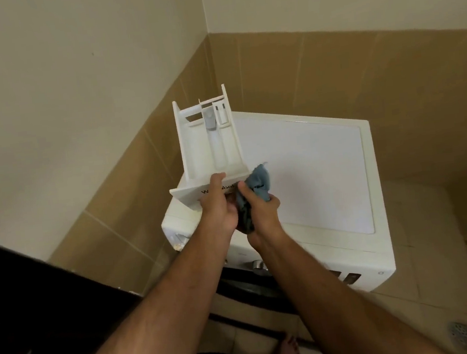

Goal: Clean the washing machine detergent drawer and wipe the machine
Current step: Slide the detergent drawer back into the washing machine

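Hands (238, 205) — drawer (211, 144) left, cloth (256, 185) right

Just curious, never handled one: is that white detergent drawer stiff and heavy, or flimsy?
Probably stiff: the detergent drawer juts out straight though the left hand holds only its front panel. Likely light too, being thin-walled, hollow plastic. The grey cloth in the right hand bunches, so it's floppy.

Drawer (211, 147) front lettering partly hidden by left hand (217, 205), dial (258, 264) blurred
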